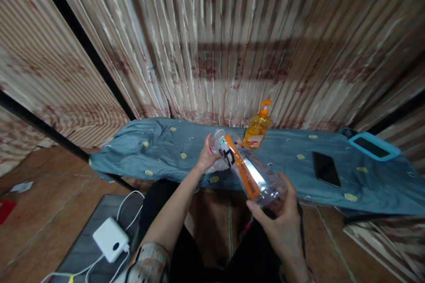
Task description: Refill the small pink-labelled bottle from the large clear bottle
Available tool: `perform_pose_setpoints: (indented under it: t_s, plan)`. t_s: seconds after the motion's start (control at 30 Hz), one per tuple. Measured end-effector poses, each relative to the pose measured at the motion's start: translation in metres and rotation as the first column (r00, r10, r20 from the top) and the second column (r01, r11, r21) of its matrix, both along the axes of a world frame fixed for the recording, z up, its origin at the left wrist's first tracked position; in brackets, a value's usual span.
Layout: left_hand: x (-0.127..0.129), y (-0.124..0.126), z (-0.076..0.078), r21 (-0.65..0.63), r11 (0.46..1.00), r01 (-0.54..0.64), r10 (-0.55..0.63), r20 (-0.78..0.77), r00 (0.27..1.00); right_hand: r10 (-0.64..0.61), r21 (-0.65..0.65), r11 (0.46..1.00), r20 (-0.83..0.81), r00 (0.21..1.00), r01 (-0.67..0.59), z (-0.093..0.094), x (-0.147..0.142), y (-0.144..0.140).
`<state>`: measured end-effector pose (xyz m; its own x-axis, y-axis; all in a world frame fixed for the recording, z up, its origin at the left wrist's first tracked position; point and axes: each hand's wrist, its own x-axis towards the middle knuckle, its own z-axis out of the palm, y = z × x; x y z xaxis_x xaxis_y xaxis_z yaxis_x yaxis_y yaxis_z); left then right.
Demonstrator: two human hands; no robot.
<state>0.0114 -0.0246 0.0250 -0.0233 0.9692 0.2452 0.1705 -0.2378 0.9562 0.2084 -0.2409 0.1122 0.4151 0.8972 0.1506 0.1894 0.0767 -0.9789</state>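
A clear plastic bottle [247, 166] with an orange label is held aslant above the cloth-covered bench. Near its neck end, my left hand [207, 154] grips it, and a bit of pink shows by those fingers. Around the base, my right hand [282, 212] has its thumb and fingers closed on the bottle. Behind the bottle a pump dispenser [257, 130] of yellow-orange liquid stands upright on the cloth. Something whitish under the bottle, beside my left hand, is partly hidden and I cannot make it out.
A blue-grey patterned cloth [285, 174] covers the bench. A dark phone [326, 169] and a light-blue framed object [374, 146] lie to the right. At lower left sits a white power bank [111, 239] with cables. Black metal posts [88, 55] and striped curtains [212, 44] stand around.
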Motion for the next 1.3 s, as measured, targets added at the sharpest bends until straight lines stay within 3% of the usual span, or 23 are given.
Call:
perform_pose_setpoints:
  t_s: [0.37,0.77,1.13,1.3]
  plan:
    - [0.002,-0.003,0.002,0.034,0.994,0.101,-0.102,0.035,0.994,-0.016,-0.026,1.0,-0.029,0.999,0.015,-0.013,0.011,0.002]
    - [0.003,-0.006,-0.002,0.078,0.995,0.056,-0.057,-0.001,0.998,0.0,-0.001,1.0,0.007,1.0,0.0,-0.011,0.014,-0.003]
    - [0.005,-0.007,-0.009,0.07,0.996,0.061,-0.065,0.059,0.996,-0.074,-0.026,0.997,0.034,0.997,0.075,0.01,-0.004,-0.006]
    - [0.005,-0.007,-0.009,0.067,0.996,0.05,-0.054,0.05,0.997,-0.048,-0.002,0.999,0.069,0.996,0.048,-0.002,0.012,-0.005]
